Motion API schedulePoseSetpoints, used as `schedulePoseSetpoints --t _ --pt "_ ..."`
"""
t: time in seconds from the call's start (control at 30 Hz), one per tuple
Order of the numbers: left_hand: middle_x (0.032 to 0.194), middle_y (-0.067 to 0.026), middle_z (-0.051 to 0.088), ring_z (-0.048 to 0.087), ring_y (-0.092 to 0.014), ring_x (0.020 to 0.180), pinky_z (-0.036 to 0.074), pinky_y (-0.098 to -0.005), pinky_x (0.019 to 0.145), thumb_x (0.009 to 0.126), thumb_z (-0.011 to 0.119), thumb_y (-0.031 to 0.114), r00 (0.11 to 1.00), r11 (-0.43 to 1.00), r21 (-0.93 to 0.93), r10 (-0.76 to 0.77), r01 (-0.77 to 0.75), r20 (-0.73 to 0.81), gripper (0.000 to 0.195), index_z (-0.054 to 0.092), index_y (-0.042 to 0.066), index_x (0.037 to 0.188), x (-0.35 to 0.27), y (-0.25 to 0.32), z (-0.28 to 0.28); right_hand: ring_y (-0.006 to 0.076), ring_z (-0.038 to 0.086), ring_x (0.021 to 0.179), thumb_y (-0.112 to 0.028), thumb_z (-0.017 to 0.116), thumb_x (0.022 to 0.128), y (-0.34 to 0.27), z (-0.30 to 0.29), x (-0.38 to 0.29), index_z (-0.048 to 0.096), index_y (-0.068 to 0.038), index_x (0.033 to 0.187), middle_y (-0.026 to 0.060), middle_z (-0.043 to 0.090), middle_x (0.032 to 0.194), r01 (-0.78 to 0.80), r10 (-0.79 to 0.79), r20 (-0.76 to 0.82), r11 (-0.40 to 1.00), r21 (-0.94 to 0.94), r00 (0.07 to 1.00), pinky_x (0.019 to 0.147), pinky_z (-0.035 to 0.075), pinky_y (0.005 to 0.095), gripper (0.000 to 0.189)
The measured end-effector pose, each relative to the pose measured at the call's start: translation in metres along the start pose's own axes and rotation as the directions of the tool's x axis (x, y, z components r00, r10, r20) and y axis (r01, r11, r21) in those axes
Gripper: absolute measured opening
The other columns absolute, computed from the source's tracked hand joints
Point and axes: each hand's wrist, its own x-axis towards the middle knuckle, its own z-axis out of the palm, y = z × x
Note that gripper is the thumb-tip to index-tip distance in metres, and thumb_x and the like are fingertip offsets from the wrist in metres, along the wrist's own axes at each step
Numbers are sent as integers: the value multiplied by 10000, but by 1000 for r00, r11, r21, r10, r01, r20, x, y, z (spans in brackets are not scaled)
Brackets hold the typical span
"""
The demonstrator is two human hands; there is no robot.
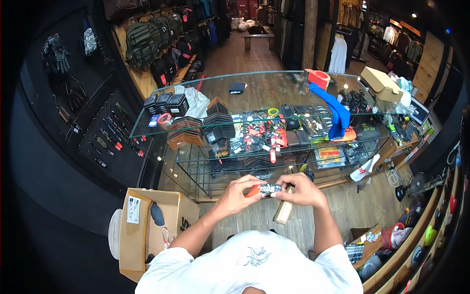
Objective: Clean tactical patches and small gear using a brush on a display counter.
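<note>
In front of my chest both hands hold a small dark item with white lettering [271, 188] and a red-orange end. The fingertips of my left hand [235, 195] pinch its red-orange end. My right hand [304, 192] grips the other end between thumb and fingers. From under the right palm hangs an oblong tan object [284, 211] with a dark, toothed or bristly edge, perhaps a brush. How the right fingers hold it is partly hidden.
A glass display counter [216, 81] stands ahead, with wallets [184, 131], tagged wristbands [257, 128] and a blue cloth strip [337, 110]. An open cardboard box [137, 235] is at left. Caps [430, 235] line a shelf at right. A white cable [394, 178] lies near the floor.
</note>
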Motion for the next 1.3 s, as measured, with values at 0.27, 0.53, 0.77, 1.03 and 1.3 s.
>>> schedulePoseSetpoints --t 0.27,0.53,0.77,1.03,1.3 --pt "1151 -108 689 668 -193 1032 518 -329 897 873 778 179 999 977 -211 13 -5 35 402 685 19 1229 4 -6 4 119 632 660 -222 807 811 1 1 8 695 -22 918 43 646 691 23 -25 56 999 36 998 627 486 290 253" --pt "1137 -87 679 654 -151 1029 516 -296 910 878 767 112 999 979 -206 1 -8 -34 375 700 51 1241 4 -6 1 113 611 651 -217 798 804 -2 -13 5 689 -22 899 36 648 699 39 -40 21 998 42 999 612 471 285 242" --pt "1208 -110 653 621 -191 1137 457 -334 1047 935 732 168 998 802 -596 -23 50 52 475 558 -21 1334 8 -12 11 101 575 626 -216 805 800 -3 -14 7 688 -14 894 32 623 672 60 -62 22 996 67 998 591 443 278 251" --pt "1198 -114 661 621 -198 1114 474 -321 975 871 778 136 988 964 -261 14 -54 -152 396 692 15 1238 14 2 8 90 565 645 -198 803 800 8 -19 3 686 -21 899 23 610 680 22 -22 0 995 101 1000 603 439 275 234" --pt "1012 -66 671 649 -146 937 507 -268 891 915 735 102 964 960 -232 -199 156 -177 261 744 28 1165 20 11 12 183 604 604 -232 780 818 20 -13 -3 679 -6 910 70 608 659 32 -40 -62 992 -121 997 580 469 324 264"
